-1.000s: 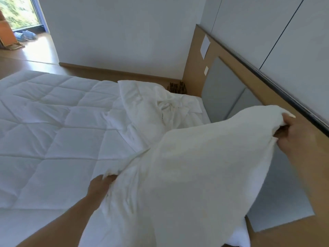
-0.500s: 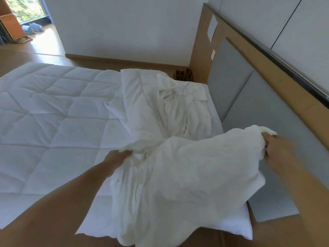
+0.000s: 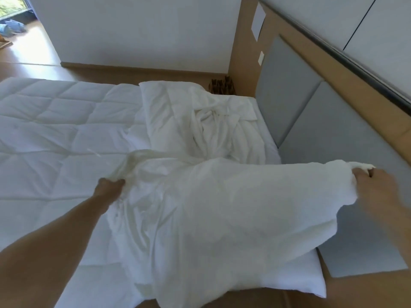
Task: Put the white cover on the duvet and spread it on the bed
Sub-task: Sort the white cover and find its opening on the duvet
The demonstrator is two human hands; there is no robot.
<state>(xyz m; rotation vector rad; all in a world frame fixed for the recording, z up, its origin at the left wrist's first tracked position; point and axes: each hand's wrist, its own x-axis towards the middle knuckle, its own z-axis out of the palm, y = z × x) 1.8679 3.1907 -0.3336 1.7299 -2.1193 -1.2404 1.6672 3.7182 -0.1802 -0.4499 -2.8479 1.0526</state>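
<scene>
The left hand (image 3: pixel 109 187) is closed with its fingers curled into a bunched fold of the white cover (image 3: pixel 222 207), low over the bed (image 3: pixel 104 287). The right hand (image 3: pixel 373 185), blurred, pinches a corner of the same cover between thumb and fingers and holds it up just in front of the grey headboard panel (image 3: pixel 289 96). Both forearms are bare.

Between the two hands the cover hangs as a loose, billowed sheet. Its lower part drapes over a white pillow (image 3: pixel 300 278) at the near end of the bed by the headboard. From the left hand's bunch, the cloth runs away in a crumpled, twisted heap (image 3: pixel 218 125) across the head of the bed, lying partly over a second pillow (image 3: pixel 160 121).

The duvet (image 3: pixel 55 130), white and quilted in squares, lies spread flat over the bed to the left, bare and outside the cover. The cover's bunched edge rests on its near right part.

Behind the grey panels runs a wooden headboard frame with a white rectangle (image 3: pixel 258 23) fixed on it. Past the far corner of the bed stands a small brown object (image 3: pixel 221 85), too unclear to name. Wooden floor (image 3: pixel 33 52) shows at the upper left, with something blue (image 3: pixel 13 26) lying on it.
</scene>
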